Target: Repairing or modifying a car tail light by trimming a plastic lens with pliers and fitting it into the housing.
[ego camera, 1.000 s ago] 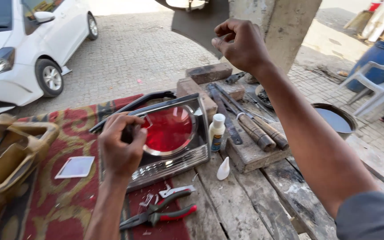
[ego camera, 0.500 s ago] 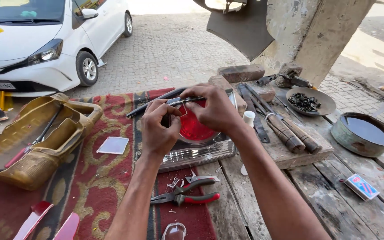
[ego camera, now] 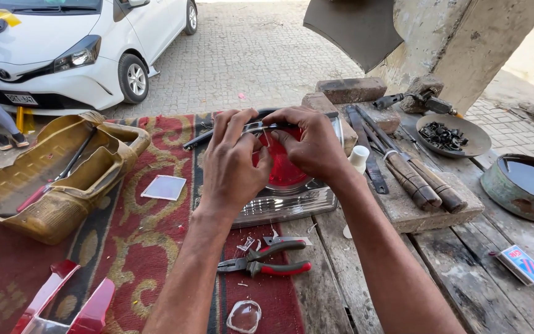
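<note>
A car tail lamp (ego camera: 285,201) with a red round lens and a chrome housing stands on the wooden bench. Both hands are on its top. My left hand (ego camera: 233,164) covers the left side of the red lens, fingers pinched at the upper rim. My right hand (ego camera: 310,145) grips the upper right edge, fingertips meeting the left hand's at a thin clear strip along the top. Below the lamp lie red-handled pliers (ego camera: 267,265) among small broken bits, and a clear lens piece (ego camera: 244,315).
A red patterned rug (ego camera: 125,247) covers the bench's left part, with a tan plastic cover (ego camera: 50,176), a small white card (ego camera: 164,187) and red lens shards (ego camera: 69,303). Files (ego camera: 415,176), bricks (ego camera: 350,89), a dish of black bits (ego camera: 446,136), a water pan (ego camera: 526,185), a matchbox (ego camera: 523,265) sit right. A white car (ego camera: 63,49) is behind.
A second ago my right hand was raised in the air as a fist; it came down onto the lamp's top. The view has shifted slightly since; both hands stay on the lamp.
</note>
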